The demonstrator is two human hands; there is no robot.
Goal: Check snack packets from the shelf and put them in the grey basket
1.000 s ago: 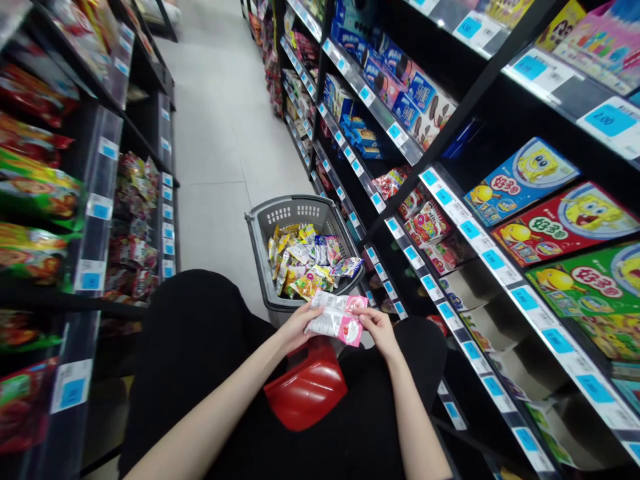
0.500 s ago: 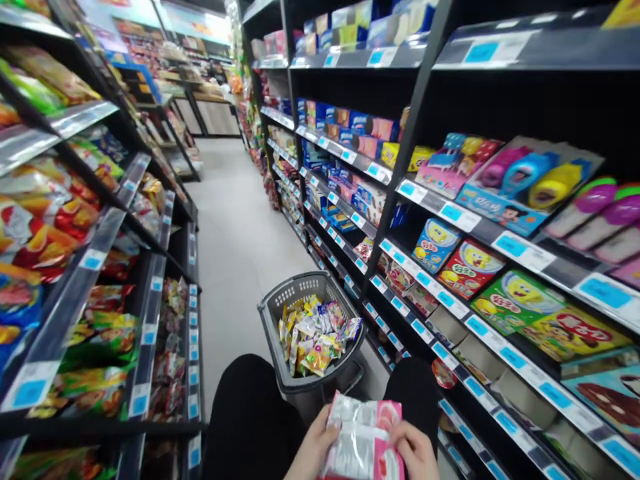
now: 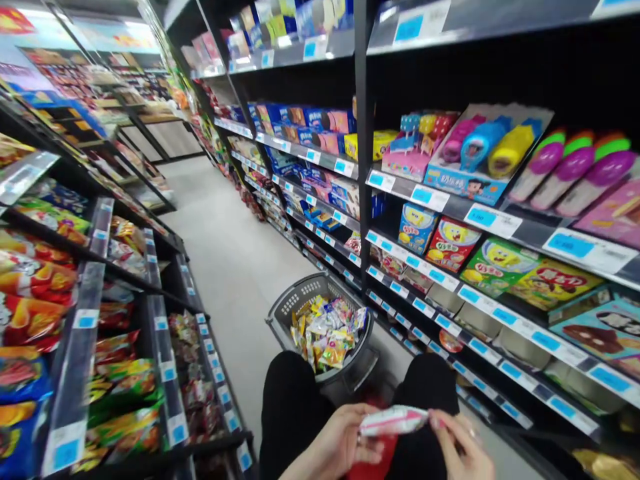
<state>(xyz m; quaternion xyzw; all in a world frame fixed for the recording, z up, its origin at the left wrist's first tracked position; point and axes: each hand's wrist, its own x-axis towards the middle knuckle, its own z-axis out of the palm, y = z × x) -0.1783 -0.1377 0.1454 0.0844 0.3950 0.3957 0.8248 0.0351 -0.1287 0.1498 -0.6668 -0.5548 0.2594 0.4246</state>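
Above my lap, a white snack packet [image 3: 394, 421] with pink edging is turned nearly edge-on. My left hand [image 3: 344, 437] grips its left end between thumb and fingers. At the other end, the fingertips of my right hand [image 3: 463, 448] pinch the packet's right corner. Something red [image 3: 374, 459] shows blurred beneath the packet between my legs; what it is I cannot make out. In front of my knees stands a grey shopping basket [image 3: 281, 310], holding many small wrapped snack packets [image 3: 333, 330].
On the right rise black shelves [image 3: 363, 133] of boxed biscuits and sweets [image 3: 453, 243], with blue price labels. Slanted racks of bagged snacks [image 3: 125, 380] line the left. A grey floor aisle [image 3: 215, 220] runs away between them.
The packet has turned from face-up to nearly edge-on, and my right hand has moved to its corner. The camera view has swung right, and a red blur now shows below the packet.
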